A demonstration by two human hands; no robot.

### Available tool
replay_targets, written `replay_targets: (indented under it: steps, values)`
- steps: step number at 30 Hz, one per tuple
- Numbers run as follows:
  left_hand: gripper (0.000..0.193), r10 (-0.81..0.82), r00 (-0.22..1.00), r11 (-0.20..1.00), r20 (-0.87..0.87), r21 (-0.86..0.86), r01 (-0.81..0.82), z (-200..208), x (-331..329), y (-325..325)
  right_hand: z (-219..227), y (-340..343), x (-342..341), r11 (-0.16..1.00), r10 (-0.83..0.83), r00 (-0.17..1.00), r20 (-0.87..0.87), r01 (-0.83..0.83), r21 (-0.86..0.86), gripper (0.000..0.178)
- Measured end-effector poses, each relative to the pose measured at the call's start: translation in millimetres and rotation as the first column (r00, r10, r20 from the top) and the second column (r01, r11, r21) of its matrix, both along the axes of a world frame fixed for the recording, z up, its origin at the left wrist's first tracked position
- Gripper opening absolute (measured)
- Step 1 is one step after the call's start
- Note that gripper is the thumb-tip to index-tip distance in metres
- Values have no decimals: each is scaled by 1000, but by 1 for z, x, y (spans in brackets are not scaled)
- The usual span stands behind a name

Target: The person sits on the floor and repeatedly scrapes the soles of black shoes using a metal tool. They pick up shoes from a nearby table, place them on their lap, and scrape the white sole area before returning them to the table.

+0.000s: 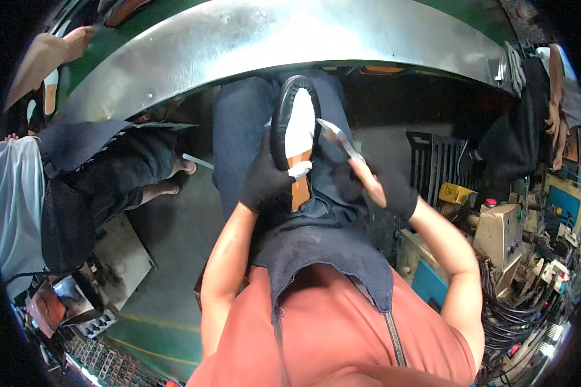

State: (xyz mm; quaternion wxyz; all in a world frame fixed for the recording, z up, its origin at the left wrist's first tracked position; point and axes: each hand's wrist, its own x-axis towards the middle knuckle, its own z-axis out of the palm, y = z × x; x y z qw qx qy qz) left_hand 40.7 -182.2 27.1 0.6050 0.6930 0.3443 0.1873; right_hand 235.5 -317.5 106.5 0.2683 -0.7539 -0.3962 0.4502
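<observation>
A black shoe upper [279, 126] lies bottom up across my lap, its black edge folded in around a white bottom [300, 119] with a brown strip toward the heel. My left hand [266, 173], in a dark glove, grips it around the heel end, with white wrapping on the thumb. Just right of the shoe, my right hand [384, 187], in a dark glove with bare fingertips, is closed on a slim metal hand tool [337, 138]. The tool is blurred, so its exact kind is unclear. Its tip points at the shoe's edge, and whether they touch cannot be told.
A curved metal bench [258, 39] stretches ahead of my knees. At the left sits another person [110, 187], and a bare arm [51, 58] reaches over the bench. On the right are a machine box with a red button [497, 226] and a bundle of cables [510, 316].
</observation>
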Motion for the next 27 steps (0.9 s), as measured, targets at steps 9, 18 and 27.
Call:
replay_targets:
  steps: [9,18,27]
  values:
    - [55,248,943,868,221,-483,-115,19,41,77,-88,-57,-67,923,-384,888,-253,373,-93,56]
    - [23,-380,921,799,87,533,279,33,230,213,-162,6,-20,805,-592,689,-419,479,-350,66]
    - [53,1,987,186,-161,970,158,103,230,435,-147,59,24,819,-553,702,-449,359,-449,65]
